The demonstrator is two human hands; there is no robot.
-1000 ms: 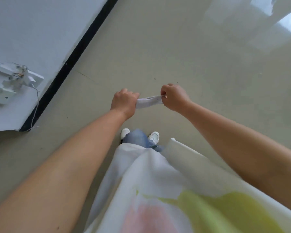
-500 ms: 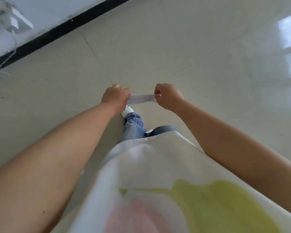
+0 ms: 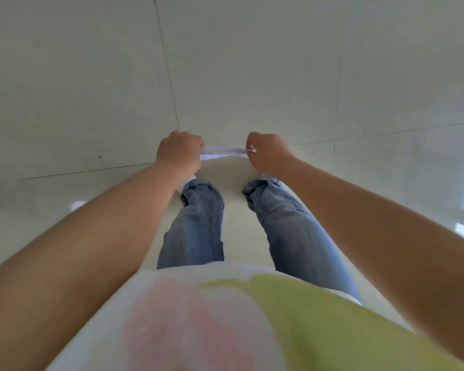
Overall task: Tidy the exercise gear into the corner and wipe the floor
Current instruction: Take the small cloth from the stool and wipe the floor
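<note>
Two hands, one white cloth stretched between them over a pale tiled floor.

There is one cloth (image 3: 223,152), a narrow white strip pulled taut and roughly level between two fists, held out in front of the body above the floor (image 3: 252,62). The left hand (image 3: 179,154) has its fingers curled tight round the left end, knuckles up; the right hand (image 3: 269,153) is likewise closed, pinching the right end at its thumb side. Both bare forearms reach forward from the near corners of the view and draw in toward the middle. Below the hands are two legs in blue jeans (image 3: 198,226), standing apart, and nearest of all one white shirt (image 3: 188,322) with pink and yellow-green patches. Dark joint lines cross the floor tiles.
</note>
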